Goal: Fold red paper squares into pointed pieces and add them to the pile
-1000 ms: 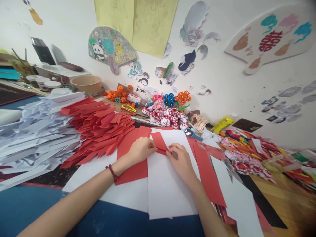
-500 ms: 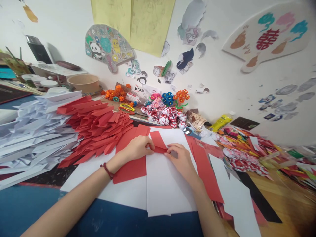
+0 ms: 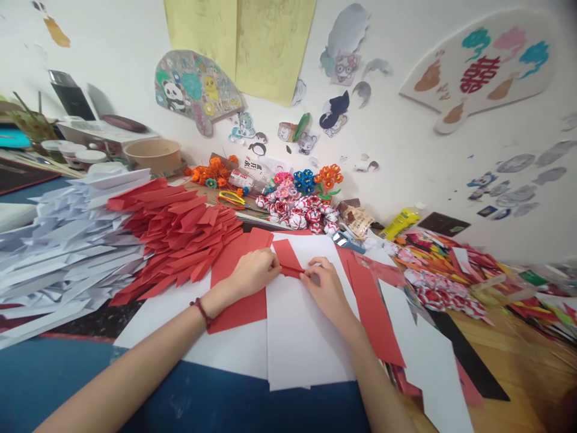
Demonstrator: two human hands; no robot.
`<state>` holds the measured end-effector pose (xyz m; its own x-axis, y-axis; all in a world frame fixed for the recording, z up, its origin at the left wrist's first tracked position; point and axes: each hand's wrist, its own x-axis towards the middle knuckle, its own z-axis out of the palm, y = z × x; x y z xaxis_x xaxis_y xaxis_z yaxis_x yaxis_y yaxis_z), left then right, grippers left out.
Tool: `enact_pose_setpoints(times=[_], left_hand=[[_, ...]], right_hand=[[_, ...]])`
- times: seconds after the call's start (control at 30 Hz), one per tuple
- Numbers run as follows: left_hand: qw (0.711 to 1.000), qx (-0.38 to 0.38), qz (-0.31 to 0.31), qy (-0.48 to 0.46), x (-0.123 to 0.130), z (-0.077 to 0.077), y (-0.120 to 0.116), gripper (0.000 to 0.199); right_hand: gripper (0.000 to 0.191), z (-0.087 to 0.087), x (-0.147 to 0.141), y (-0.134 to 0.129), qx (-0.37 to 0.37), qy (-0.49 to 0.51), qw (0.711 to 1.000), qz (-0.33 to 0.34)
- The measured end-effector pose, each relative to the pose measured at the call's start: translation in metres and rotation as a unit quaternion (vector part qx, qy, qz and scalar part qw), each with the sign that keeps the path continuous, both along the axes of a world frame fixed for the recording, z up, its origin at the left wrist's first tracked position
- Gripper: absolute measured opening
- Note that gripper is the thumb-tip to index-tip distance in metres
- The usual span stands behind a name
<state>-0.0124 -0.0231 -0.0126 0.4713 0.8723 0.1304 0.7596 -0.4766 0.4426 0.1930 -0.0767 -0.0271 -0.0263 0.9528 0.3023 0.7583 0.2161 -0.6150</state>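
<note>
A narrow folded strip of red paper [image 3: 292, 272] stretches between my two hands. My left hand [image 3: 253, 269], with a dark red bead bracelet at the wrist, pinches its left end. At the right end, the thumb and fingertips of my right hand [image 3: 325, 285] close on it. Just behind the strip lies a flat red paper piece [image 3: 287, 252]. White paper sheets [image 3: 306, 337] are stacked beneath my hands, and a larger red sheet [image 3: 241, 313] lies partly under my left hand and wrist.
Heaped folded red strips [image 3: 180, 225] and folded white strips [image 3: 72, 240] stand at the left. Red-and-white paper balls [image 3: 300, 215] and colourful flowers [image 3: 304, 180] line the wall. Yellow-handled scissors [image 3: 232, 197] lie behind. More red sheets [image 3: 376, 310] and paper scraps [image 3: 451, 264] spread to the right.
The red paper between my hands now looks narrower, with its front part folded over. My hands have barely moved; the view has shifted slightly.
</note>
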Motion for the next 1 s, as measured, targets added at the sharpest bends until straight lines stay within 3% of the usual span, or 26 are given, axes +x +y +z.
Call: enact_pose_setpoints(times=[0.43, 0.73, 1.0], left_hand=[[0.997, 0.037, 0.008, 0.068, 0.002, 0.005, -0.006, 0.028], [0.998, 0.023, 0.023, 0.059, 0.004, 0.004, -0.007, 0.023], [0.997, 0.035, 0.019, 0.066, 0.003, 0.0, -0.009, 0.017]], right_hand=[[0.016, -0.004, -0.002, 0.001, 0.009, -0.006, 1.0, -0.021], [0.012, -0.015, 0.003, 0.009, 0.025, -0.002, 0.999, -0.022], [0.005, -0.013, 0.002, 0.006, 0.03, 0.014, 0.999, -0.026]])
